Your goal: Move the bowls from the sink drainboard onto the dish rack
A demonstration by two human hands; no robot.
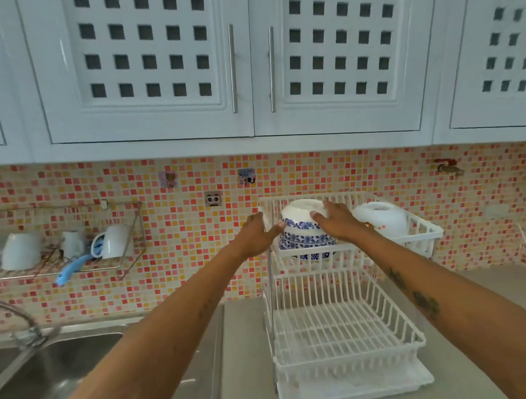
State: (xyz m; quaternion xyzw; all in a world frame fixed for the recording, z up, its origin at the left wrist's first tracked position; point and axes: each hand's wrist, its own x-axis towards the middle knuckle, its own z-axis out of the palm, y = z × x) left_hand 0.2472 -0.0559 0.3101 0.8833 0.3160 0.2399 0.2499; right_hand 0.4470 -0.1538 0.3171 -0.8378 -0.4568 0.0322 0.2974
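A white two-tier plastic-coated wire dish rack (343, 325) stands on the grey tabletop (246, 349), to the right of the stainless steel sink (53, 365) and against the pink-and-orange mosaic tiled wall (182, 232). In the upper tier, at its left end, sits a stack of upturned white bowls with blue floral banding (305, 236), bases uppermost. Both hands reach to this stack from opposite sides. The left hand (258, 233) is at the left flank of the stack: its thumb tip touches the blue-banded wall, while its fingers lie at the rack's left end, partly hidden, so whether they close on the bowl or on the rack wire cannot be told. The right hand (340, 222) lies on the right flank of the topmost bowl, grip spread wide, fingers over the upper white surface and thumb against the side. The stack rests within the tier while it is held between the two hands. To the right in the same tier, apart from the stack, lies a plain white upturned bowl (381, 217). The lower tier of the rack holds nothing visible and stands over a white drip tray (366, 389). On the wall to the left, a metal wire shelf (78, 235) carries white mugs (114, 242) and a light blue handled utensil (70, 271). White cabinet doors with square cut-outs (146, 66) hang above.
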